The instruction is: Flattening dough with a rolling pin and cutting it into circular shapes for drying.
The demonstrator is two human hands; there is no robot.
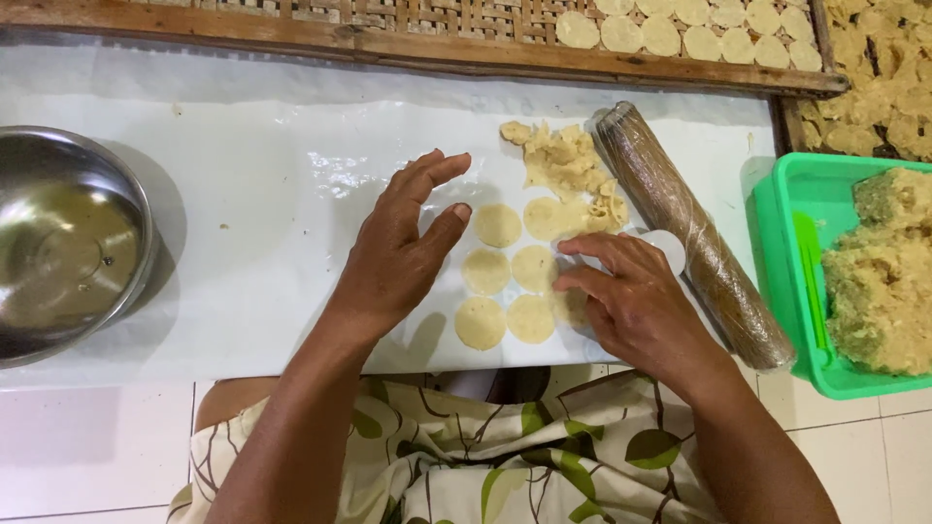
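Touching dough rounds (532,269) – R fingers (582,245)

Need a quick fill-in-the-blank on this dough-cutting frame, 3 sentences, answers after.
1. The rolling pin wrapped in clear film lies to the ____ of the right hand.
2. The tub holding the dough block is ____ in colour.
3. The steel bowl at the left edge of the white sheet is ____ inside.

Missing words: right; green; empty
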